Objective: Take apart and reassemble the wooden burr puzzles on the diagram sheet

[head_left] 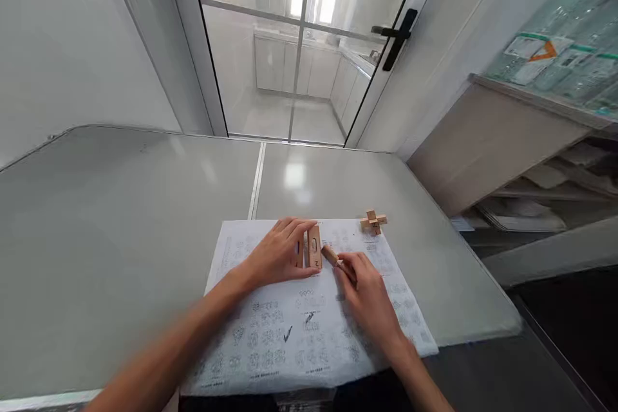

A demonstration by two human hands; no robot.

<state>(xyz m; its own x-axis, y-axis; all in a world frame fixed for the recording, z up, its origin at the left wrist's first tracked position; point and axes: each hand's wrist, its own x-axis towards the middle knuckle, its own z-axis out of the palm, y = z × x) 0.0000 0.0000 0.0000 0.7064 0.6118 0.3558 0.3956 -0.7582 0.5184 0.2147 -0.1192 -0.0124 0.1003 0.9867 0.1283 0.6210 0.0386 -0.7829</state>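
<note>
My left hand (284, 251) is curved around two wooden puzzle pieces standing side by side, its fingertips and thumb at the ends of the slotted, numbered piece (314, 247). The other piece (300, 251) is partly hidden by my fingers. My right hand (365, 290) pinches a narrow wooden stick (330, 254), whose far end points toward the slotted piece; my fingers hide part of it. Under both hands lies a printed sheet (270, 347) with rows of small diagrams and two dark tick marks. A cross-shaped wooden puzzle (373, 221) sits at the sheet's upper right corner.
The grey table (120, 238) has a pale seam strip (257, 180). Beyond its far edge stands a glass door (294, 45) with a black handle (398, 37). At the right, a shelf unit (502, 141) carries several clear plastic bottles (564, 51) on top.
</note>
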